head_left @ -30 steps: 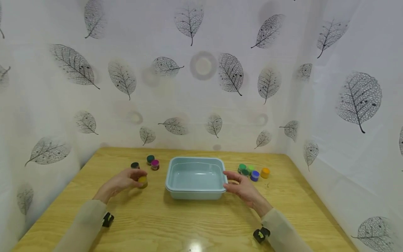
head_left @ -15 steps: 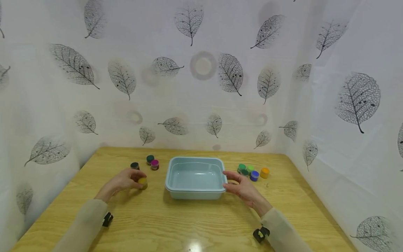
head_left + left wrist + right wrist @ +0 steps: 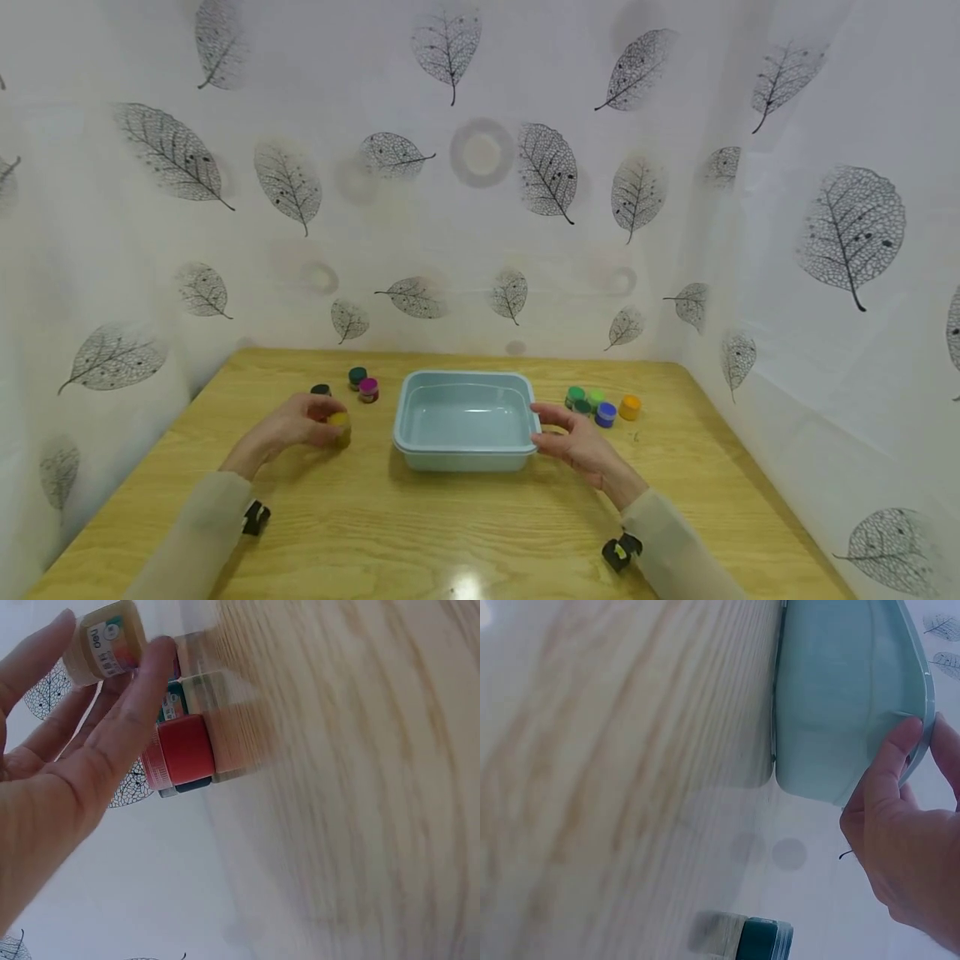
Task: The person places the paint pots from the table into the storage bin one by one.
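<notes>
Your wooden table (image 3: 375,533) stands before a pale leaf-print curtain (image 3: 480,71). Nearest you, short of the tub (image 3: 467,462), two black mounts (image 3: 256,518) sit at your wrists. Your right hand (image 3: 588,452), at the tub's right side, pinches its rim between thumb and fingers. Your left hand (image 3: 292,425), left of the tub, is narrowed on the yellow jar (image 3: 112,643), which in the left wrist view appears tilted and off the table.

On the hold: pinch the jar squarely at mid-body, judged the firmer grip, and level it. Use light pressure on the rim so that the tub neither slides nor tips, and clear your knuckles of the jars beyond.

Count: hands, two, both occupied. Tubs, one. Jars, ten visible. Right of the tub, five: blue jar (image 3: 606,415), orange jar (image 3: 630,407), dark green jar (image 3: 581,408), pale green jar (image 3: 596,400), mid-green jar (image 3: 575,397). Left of the tub, five: the one held, then red jar (image 3: 187,750) (not visible in the head view), black jar (image 3: 321,389), magenta jar (image 3: 368,389), teal jar (image 3: 357,377).
</notes>
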`<action>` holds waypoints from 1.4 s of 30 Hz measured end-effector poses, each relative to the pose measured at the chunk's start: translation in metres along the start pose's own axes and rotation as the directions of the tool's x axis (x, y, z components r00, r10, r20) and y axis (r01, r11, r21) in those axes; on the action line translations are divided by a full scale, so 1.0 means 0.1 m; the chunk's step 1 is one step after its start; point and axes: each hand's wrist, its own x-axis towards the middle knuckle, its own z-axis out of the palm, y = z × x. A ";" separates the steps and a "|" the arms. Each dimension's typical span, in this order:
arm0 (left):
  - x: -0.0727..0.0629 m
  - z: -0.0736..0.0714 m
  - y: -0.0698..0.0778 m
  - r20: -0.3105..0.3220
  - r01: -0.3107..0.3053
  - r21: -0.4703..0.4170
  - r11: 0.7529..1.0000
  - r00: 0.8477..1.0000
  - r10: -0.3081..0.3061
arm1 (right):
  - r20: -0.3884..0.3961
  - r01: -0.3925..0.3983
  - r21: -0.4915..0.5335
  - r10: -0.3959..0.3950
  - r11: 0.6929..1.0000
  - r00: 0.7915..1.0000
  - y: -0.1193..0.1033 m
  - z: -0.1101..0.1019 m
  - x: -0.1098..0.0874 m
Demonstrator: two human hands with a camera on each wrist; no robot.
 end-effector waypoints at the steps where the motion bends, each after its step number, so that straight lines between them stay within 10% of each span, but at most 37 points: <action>1: 0.01 0.00 0.00 -0.007 -0.002 -0.017 1.000 1.000 0.002 | -0.001 -0.002 0.000 0.002 1.000 1.000 0.00 0.00 0.00; 20: 0.12 0.11 0.25 -0.011 -0.054 -0.243 0.969 0.999 0.053 | -0.016 -0.007 0.002 0.007 1.000 1.000 -0.03 -0.02 0.02; 29: 0.32 0.39 0.48 -0.145 -0.066 -0.380 0.923 0.989 0.011 | -0.054 -0.016 -0.007 0.015 1.000 0.998 -0.07 -0.06 0.00; 36: 0.42 0.73 0.63 -0.357 -0.135 -0.340 0.931 0.934 0.006 | -0.047 -0.017 -0.001 0.017 1.000 0.999 -0.07 -0.05 0.00; 42: 0.38 1.02 0.71 -0.465 -0.257 -0.218 0.941 0.876 0.132 | -0.042 -0.002 0.007 0.002 1.000 0.999 0.00 0.00 -0.04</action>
